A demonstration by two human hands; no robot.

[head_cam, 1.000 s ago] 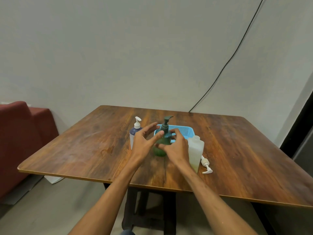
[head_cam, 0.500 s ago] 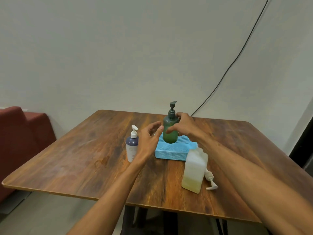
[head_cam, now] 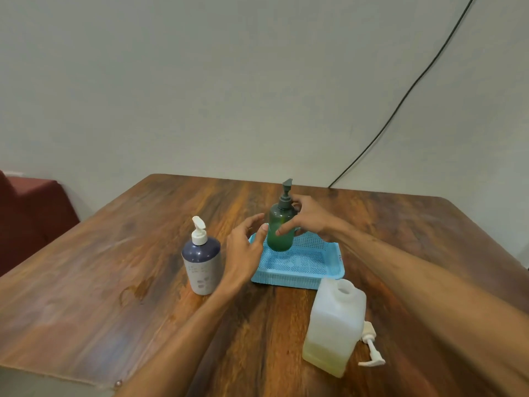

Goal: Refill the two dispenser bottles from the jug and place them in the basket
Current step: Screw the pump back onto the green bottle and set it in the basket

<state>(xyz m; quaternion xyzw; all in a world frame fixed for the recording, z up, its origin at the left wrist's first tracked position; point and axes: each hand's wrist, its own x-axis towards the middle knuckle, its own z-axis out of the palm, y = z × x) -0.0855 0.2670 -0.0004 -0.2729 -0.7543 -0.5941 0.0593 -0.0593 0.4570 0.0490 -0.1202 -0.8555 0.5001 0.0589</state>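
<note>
Setting: a plain domestic-looking room, probably a home or lodging.
Evidence:
- brown wood-grain table with rounded corners (head_cam: 100, 282), set close to the wall
- bare pale grey painted wall (head_cam: 200, 81)
- thin black cable (head_cam: 400, 101) running slantwise down that wall to behind the table
- dark red upholstered seat (head_cam: 31, 207) at the left
- household goods on the table: green plastic pump bottle (head_cam: 279, 242), navy-and-white pump bottle (head_cam: 201, 265), light blue perforated plastic basket (head_cam: 286, 279), translucent white plastic jug (head_cam: 335, 319) holding some yellowish liquid
</note>
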